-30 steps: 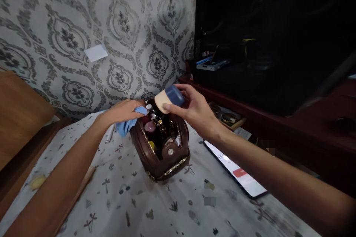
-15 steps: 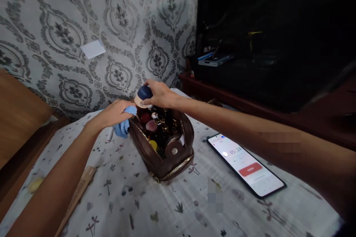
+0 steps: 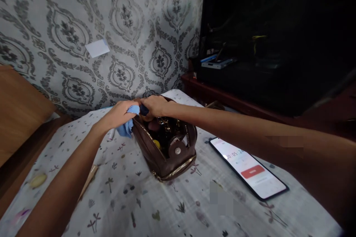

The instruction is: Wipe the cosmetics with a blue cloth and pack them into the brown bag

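A brown zippered bag (image 3: 147, 152) stands unzipped on the patterned cloth, with several small items inside, among them a yellow cap (image 3: 156, 144) and gold-coloured pieces (image 3: 167, 124). My left hand (image 3: 119, 114) is closed on a blue cloth (image 3: 126, 127) at the bag's left rim. Inside the far end of the bag, my right hand (image 3: 156, 106) grips a round container with a dark blue lid (image 3: 144, 110); most of the container is hidden by the fingers and the rim.
A phone (image 3: 250, 170) showing a timer lies right of the bag. Left of it are a white tube (image 3: 111, 134), a brown strip-like object (image 3: 89, 181) partly behind my left arm, and a yellowish oval (image 3: 38, 180). A dark screen (image 3: 278, 37) stands at the back right, beyond my right arm.
My right hand has lowered the blue-lidded container from above the rim down into the far end of the bag. My left hand keeps the blue cloth at the rim. The view has shifted slightly.
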`<move>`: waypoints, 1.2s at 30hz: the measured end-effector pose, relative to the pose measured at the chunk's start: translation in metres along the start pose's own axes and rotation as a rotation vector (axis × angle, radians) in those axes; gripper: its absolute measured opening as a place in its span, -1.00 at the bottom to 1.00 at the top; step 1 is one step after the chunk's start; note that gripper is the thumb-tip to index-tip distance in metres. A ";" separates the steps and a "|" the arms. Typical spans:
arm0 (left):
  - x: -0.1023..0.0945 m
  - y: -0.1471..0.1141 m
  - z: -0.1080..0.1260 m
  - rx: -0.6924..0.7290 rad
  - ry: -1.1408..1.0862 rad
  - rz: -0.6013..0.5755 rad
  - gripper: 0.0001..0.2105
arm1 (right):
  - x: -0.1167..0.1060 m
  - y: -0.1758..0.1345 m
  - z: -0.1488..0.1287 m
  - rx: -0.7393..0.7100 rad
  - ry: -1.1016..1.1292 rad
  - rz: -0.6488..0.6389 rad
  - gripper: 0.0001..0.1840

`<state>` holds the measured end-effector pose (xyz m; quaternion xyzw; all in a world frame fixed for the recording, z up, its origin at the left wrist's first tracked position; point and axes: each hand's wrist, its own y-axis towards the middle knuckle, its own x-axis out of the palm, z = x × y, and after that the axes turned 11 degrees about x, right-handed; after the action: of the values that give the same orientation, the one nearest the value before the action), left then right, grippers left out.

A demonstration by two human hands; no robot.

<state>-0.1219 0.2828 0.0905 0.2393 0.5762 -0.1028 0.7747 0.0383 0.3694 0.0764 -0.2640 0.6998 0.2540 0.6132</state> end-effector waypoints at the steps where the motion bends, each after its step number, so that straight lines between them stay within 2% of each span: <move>1: 0.002 0.000 0.001 -0.005 -0.026 0.022 -0.77 | 0.000 0.001 -0.001 -0.001 -0.017 -0.004 -0.32; 4: 0.009 -0.003 0.005 -0.040 -0.194 0.187 -0.71 | -0.002 0.003 -0.003 0.006 -0.056 -0.034 -0.23; 7: 0.014 -0.012 0.005 -0.155 -0.457 0.475 -0.67 | -0.002 0.003 -0.003 0.009 -0.070 -0.060 -0.18; 10: 0.012 -0.031 0.001 -0.284 -0.618 0.754 -0.62 | 0.000 0.003 -0.003 0.015 -0.082 -0.061 -0.29; 12: 0.006 -0.050 -0.003 -0.357 -0.622 0.853 -0.60 | 0.002 0.003 -0.002 -0.001 -0.096 -0.040 -0.39; 14: 0.001 -0.073 -0.007 -0.429 -0.585 0.884 -0.59 | 0.003 0.002 -0.001 -0.030 -0.102 -0.024 -0.48; 19: 0.000 -0.136 -0.016 -0.608 -0.517 0.908 -0.55 | -0.002 -0.003 0.006 -0.064 -0.038 0.000 -0.64; 23: 0.003 -0.181 -0.022 -0.679 -0.461 0.843 -0.54 | -0.016 -0.014 0.011 -0.057 -0.002 0.044 -0.85; 26: 0.003 -0.204 -0.026 -0.740 -0.351 0.790 -0.54 | -0.026 -0.030 0.009 -0.060 0.055 0.144 -0.80; 29: 0.008 -0.210 -0.031 -0.788 -0.237 0.704 -0.53 | -0.025 -0.059 -0.005 -0.137 0.222 0.375 -0.76; 32: 0.023 -0.197 -0.039 -0.795 -0.186 0.581 -0.61 | -0.004 -0.096 -0.033 -0.350 0.470 0.578 -0.76; 33: 0.030 -0.190 -0.041 -0.792 -0.161 0.530 -0.66 | 0.007 -0.109 -0.045 -0.453 0.528 0.597 -0.77; 36: 0.053 -0.165 -0.048 -0.805 -0.038 0.381 -0.74 | 0.048 -0.135 -0.079 -0.739 0.554 0.490 -0.76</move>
<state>-0.2172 0.1696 -0.0118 0.0184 0.5014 0.2700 0.8218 0.0682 0.2143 0.0335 -0.3486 0.7406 0.5408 0.1934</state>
